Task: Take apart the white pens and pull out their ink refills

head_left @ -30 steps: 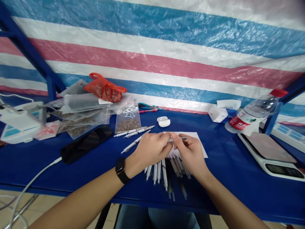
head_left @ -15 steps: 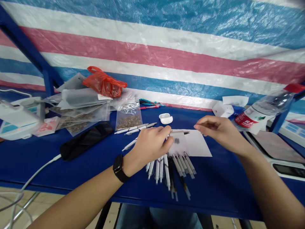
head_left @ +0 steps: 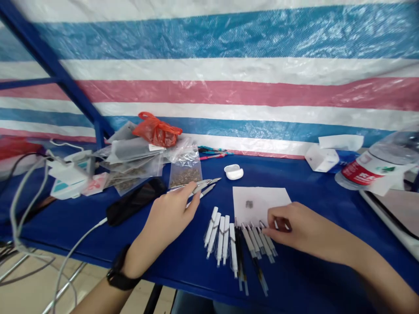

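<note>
My left hand (head_left: 175, 209) is closed around a white pen (head_left: 201, 185), its tip pointing right, above other assembled pens (head_left: 207, 190) on the left. My right hand (head_left: 291, 229) has thumb and forefinger pinched at the upper end of the rightmost grey pen barrel (head_left: 267, 244); the exact contact is partly hidden. Several such barrels lie in a row beside black ink refills (head_left: 240, 257). Left of the refills are white clip-end barrels (head_left: 225, 237). A small cluster of springs (head_left: 249, 204) rests on a white paper sheet (head_left: 270, 196).
A white earbud case (head_left: 233, 172) sits behind the paper. At left are a phone (head_left: 135, 201) on a cable, plastic bags (head_left: 139, 168) and a red bag (head_left: 157, 131). A bottle (head_left: 369, 168) and a scale (head_left: 393, 213) stand at right, beside crumpled packaging (head_left: 322, 157).
My left hand has carried the pen leftward from the paper to the assembled pens. My right hand has come down from beside the paper to the grey barrels. The view has shifted.
</note>
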### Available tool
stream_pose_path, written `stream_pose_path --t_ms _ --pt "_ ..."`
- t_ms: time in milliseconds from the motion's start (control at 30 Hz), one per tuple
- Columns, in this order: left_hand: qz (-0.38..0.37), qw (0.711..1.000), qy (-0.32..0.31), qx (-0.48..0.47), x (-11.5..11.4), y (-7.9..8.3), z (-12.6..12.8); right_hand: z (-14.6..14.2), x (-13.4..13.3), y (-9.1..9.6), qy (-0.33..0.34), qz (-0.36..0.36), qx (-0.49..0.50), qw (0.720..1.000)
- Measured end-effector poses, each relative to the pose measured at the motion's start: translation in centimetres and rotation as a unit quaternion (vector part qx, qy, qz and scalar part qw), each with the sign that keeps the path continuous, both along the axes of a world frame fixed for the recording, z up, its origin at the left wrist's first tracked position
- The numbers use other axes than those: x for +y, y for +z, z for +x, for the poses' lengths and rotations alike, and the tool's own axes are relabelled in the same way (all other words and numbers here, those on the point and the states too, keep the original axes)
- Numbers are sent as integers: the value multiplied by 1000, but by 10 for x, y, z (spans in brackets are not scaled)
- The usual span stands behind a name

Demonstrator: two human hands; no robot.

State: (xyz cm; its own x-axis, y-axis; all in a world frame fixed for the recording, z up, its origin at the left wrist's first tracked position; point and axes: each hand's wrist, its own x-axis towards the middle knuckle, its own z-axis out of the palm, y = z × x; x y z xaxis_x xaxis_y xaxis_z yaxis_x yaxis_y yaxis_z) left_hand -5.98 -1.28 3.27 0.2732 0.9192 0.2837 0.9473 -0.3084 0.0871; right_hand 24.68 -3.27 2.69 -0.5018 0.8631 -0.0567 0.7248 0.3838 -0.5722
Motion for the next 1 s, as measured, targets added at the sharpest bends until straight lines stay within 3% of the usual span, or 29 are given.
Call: stream_pose_path --t_ms 133,267,400,567,667,800,1000 --pt "-33 997 51 39 -6 -2 -15 -3 -10 -7 -16 34 -52 998" --pt "-52 994 88 39 -9 -11 -13 -14 -14 -4 -29 -23 -123 992" --pt "7 995 100 28 -13 -27 -7 -18 -13 1 -51 -55 -162 984" --pt "182 982 46 -18 -16 -43 -2 -19 -15 1 -70 -59 -204 975" --pt "236 970 26 -58 -15 -46 -1 -21 -19 -1 -67 -53 -220 972" --pt "236 968 9 -86 -14 -45 -3 -24 -22 -6 -93 -49 -242 965" --pt "209 971 -37 -113 -12 -43 -1 -24 -15 -13 -91 -154 -225 958"
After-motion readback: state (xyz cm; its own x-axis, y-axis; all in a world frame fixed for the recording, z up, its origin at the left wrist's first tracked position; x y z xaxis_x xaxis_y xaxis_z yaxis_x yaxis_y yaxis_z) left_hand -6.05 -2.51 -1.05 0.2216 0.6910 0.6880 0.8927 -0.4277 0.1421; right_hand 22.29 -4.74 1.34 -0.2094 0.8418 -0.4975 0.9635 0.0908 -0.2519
